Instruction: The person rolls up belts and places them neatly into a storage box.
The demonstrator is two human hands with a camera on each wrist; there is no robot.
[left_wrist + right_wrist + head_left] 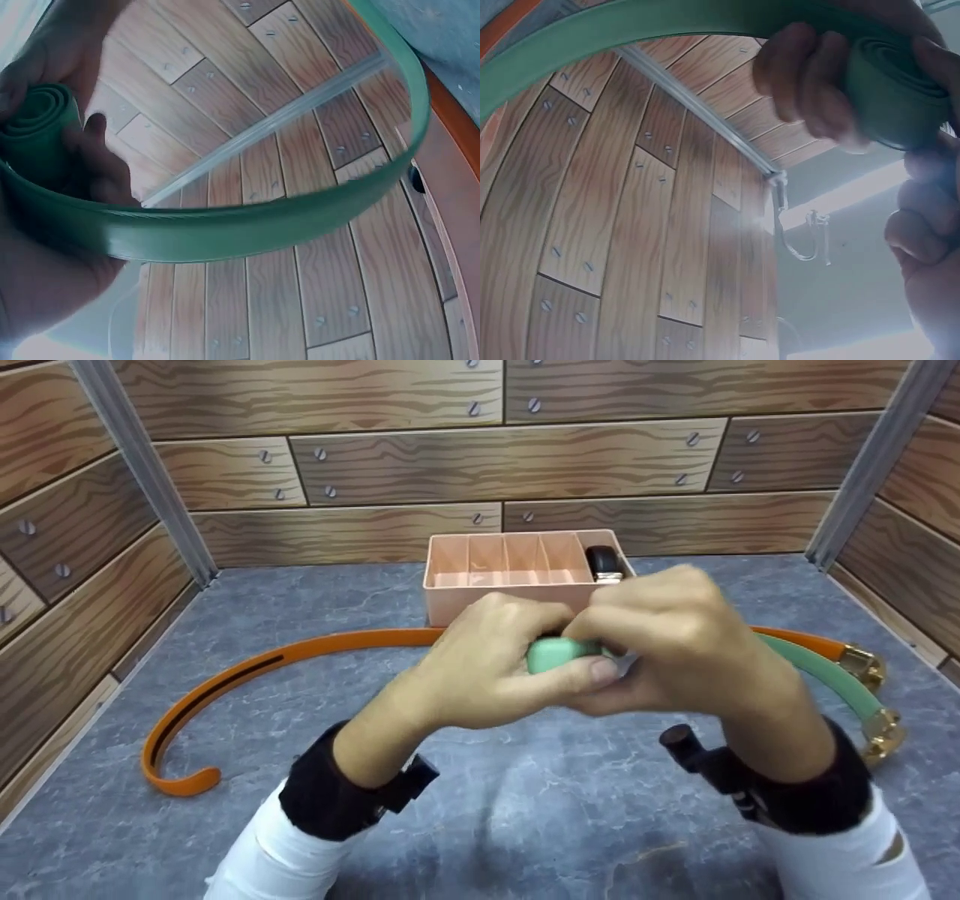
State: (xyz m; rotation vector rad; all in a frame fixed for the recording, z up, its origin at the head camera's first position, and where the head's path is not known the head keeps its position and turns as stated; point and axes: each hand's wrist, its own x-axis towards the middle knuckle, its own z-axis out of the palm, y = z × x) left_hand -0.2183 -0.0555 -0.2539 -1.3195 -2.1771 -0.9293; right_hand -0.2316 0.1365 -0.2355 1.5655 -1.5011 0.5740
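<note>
The green belt (pixel 554 655) is held at the centre of the head frame, raised above the surface (pixel 285 810), with one end wound into a coil. The left hand (pixel 480 660) has its fingers curled round the coil and its thumb along the near side, probably to stop the turns from springing loose. The right hand (pixel 675 645) pinches the coil from the opposite side — a two-sided hold that likely keeps the edges aligned. The unwound length leaves the coil and arcs to the right of the frame, where its gold buckle (pixel 885 731) likely acts as an end weight. The orange belt (pixel 352 639) stands on edge, curving from lower left to right behind the hands; this stance seems to suit its stiffness. At upper centre, the pink tray (pixel 465 604) holds a black item (pixel 602 561) in its rightmost compartment, apparently confined by the dividers.
</note>
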